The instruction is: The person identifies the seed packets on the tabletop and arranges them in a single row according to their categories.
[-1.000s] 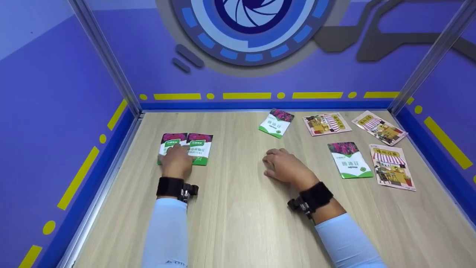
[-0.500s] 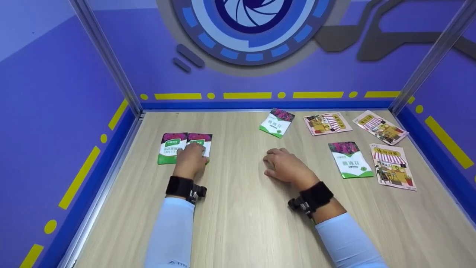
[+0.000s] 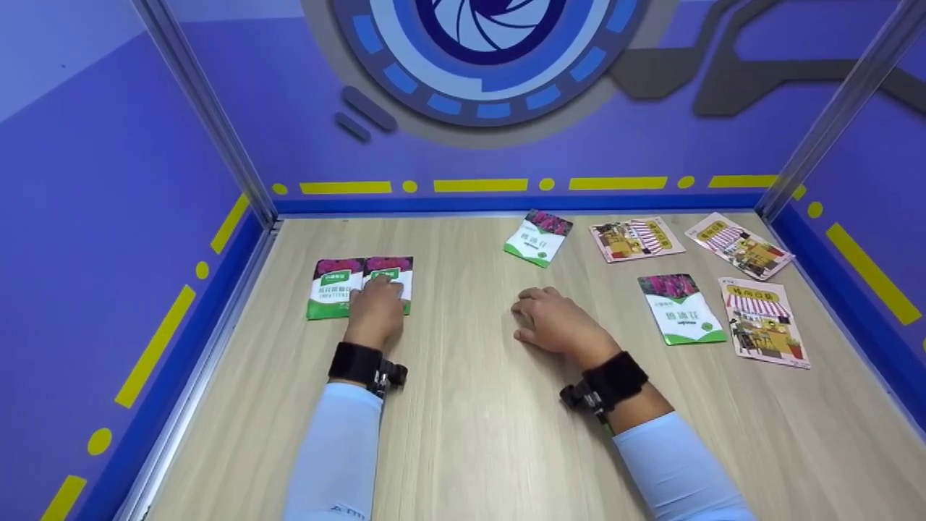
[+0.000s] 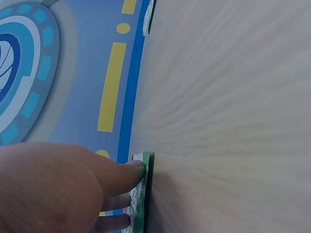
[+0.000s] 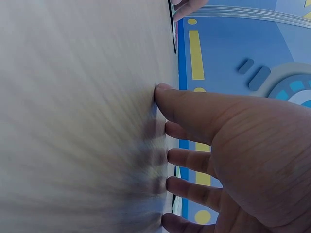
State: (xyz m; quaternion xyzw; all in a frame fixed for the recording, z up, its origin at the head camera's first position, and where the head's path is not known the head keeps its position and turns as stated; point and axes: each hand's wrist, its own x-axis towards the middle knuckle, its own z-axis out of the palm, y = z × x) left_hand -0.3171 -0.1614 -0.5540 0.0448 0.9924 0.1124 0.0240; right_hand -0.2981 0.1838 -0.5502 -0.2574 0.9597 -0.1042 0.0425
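Note:
Two seed packets with magenta flowers lie side by side on the left of the table: the left packet (image 3: 334, 289) is mostly uncovered, the right packet (image 3: 406, 286) largely hidden under my left hand (image 3: 375, 312). The left wrist view shows the thumb (image 4: 129, 174) and fingertips touching the flat packet (image 4: 139, 208). At mid-table my right hand (image 3: 561, 322) holds nothing; in the right wrist view its spread fingertips (image 5: 163, 92) rest on the wood. Nearest to it is a white and green flower packet (image 3: 682, 311) on the right, with a similar packet (image 3: 538, 239) farther back.
Three pink packets with a striped-awning shop picture lie at the right: one at the back (image 3: 636, 240), one near the back corner (image 3: 739, 246), one nearer (image 3: 765, 323). Purple-blue walls (image 3: 477, 163) bound the wooden table (image 3: 463, 405) at the back and sides.
My left hand has slid right from the left packet of the pair onto the right one, uncovering the left. The right hand and the other packets have stayed in place.

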